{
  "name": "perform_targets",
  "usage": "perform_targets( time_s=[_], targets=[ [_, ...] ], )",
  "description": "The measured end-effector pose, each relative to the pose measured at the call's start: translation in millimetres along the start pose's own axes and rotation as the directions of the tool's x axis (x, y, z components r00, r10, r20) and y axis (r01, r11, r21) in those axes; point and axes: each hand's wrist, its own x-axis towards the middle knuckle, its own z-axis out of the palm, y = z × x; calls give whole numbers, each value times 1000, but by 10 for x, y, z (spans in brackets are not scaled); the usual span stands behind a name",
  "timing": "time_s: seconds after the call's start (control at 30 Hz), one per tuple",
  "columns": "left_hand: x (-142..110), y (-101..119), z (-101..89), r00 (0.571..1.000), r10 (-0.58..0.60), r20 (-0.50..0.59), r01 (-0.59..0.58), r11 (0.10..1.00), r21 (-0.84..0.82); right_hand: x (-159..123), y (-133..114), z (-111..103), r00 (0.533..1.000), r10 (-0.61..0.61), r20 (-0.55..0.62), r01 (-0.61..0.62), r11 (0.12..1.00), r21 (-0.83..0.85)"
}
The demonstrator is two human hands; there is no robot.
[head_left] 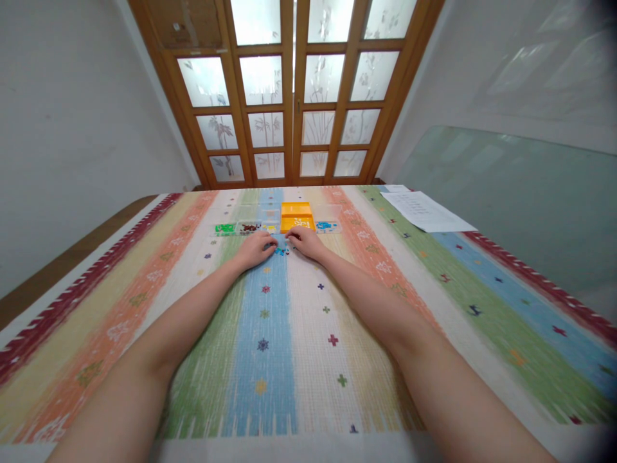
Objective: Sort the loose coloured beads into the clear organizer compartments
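My left hand [256, 249] rests on the striped tablecloth with its fingers curled together, beside a few small blue pieces [280, 251]. Facing it, my right hand [307, 243] has its thumb and fingers drawn into a pinch just above and right of those pieces. Whatever either hand holds is too small to make out. Right behind the hands stands an open orange box [297, 210] with small white pieces [303, 223] in it. Clear boxes hold green pieces [224, 228], dark brown pieces [250, 228], yellow pieces [270, 229] and blue pieces [326, 226].
The striped tablecloth [315, 360] covers the table. Printed paper sheets [427, 211] lie at the far right. A pale glass panel [511, 193] leans along the right wall, and wooden doors with glass panes [292, 96] stand beyond the table.
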Motion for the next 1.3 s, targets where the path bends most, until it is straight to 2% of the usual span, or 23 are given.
perform_targets(
  time_s=[0.07,0.2,0.33,0.43,0.6,0.73,1.07,1.17,1.3],
  targets=[
    [-7,49,2,999,45,20,-44,999,-31,2,80,-32,999,44,-23,-45,998,-48],
    [-14,145,6,984,162,70,-156,985,-77,-7,135,-71,995,96,4,-95,985,-144],
    [-15,191,12,970,222,95,-213,972,-96,-30,58,-48,997,10,71,6,973,-231],
    [-16,191,18,969,235,80,-225,967,-118,-33,21,-32,992,-53,111,76,975,-207],
    [-17,189,10,981,181,64,-174,979,-106,-19,135,-156,999,23,50,-12,979,-204],
    [-20,183,-3,988,141,55,-137,988,-71,-52,245,-297,990,96,102,-63,956,-287],
    [-15,-74,69,997,-59,-56,61,997,42,-63,-76,-73,995,55,80,-23,932,-361],
    [-7,-116,84,996,-67,-63,69,997,19,-82,-99,-106,996,34,86,-3,939,-343],
    [-15,-74,68,999,-8,-48,7,1000,-11,-120,-115,-189,988,-28,150,66,965,-252]
  ],
)
